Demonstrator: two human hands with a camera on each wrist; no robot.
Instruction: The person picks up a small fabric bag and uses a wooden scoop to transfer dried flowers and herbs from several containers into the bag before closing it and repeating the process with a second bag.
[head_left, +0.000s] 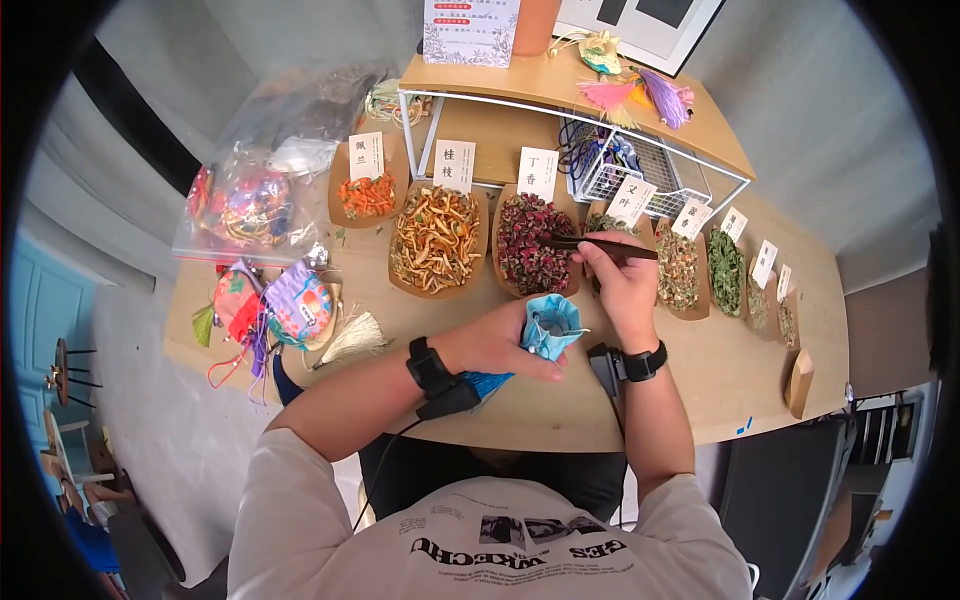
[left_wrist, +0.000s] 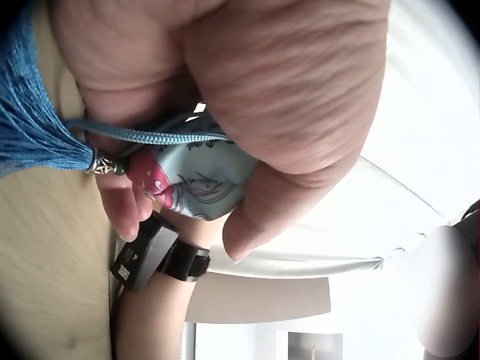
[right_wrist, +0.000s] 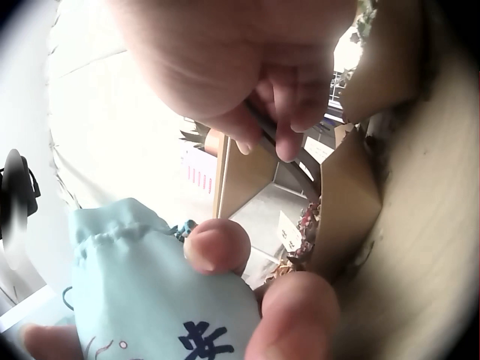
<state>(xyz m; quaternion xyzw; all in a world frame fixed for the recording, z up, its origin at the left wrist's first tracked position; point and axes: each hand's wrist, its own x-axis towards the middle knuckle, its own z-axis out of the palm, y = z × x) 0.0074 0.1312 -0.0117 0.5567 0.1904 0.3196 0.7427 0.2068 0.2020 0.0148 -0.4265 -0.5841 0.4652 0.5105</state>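
My left hand [head_left: 497,342] grips a light blue drawstring pouch [head_left: 552,326], its mouth open and facing up. A blue tassel [left_wrist: 34,112] hangs from the pouch cord, and a pink patch shows on the cloth in the left wrist view. With thumb and fingers, my right hand [head_left: 628,290] pinches dark brown tweezers [head_left: 635,251]. Their tips reach into a paper tray of dried dark-red flower buds [head_left: 524,222]. In the right wrist view the two curved arms of the tweezers [right_wrist: 304,174] end at the buds, and the pouch stands close below.
Paper trays of orange bits [head_left: 366,196], yellow-brown shavings [head_left: 436,240] and green leaves [head_left: 726,272] line the table, with label cards. Finished-looking pouches [head_left: 300,303] and a plastic bag [head_left: 250,205] lie at left. A wooden shelf [head_left: 560,85] and a wire basket [head_left: 640,175] stand behind.
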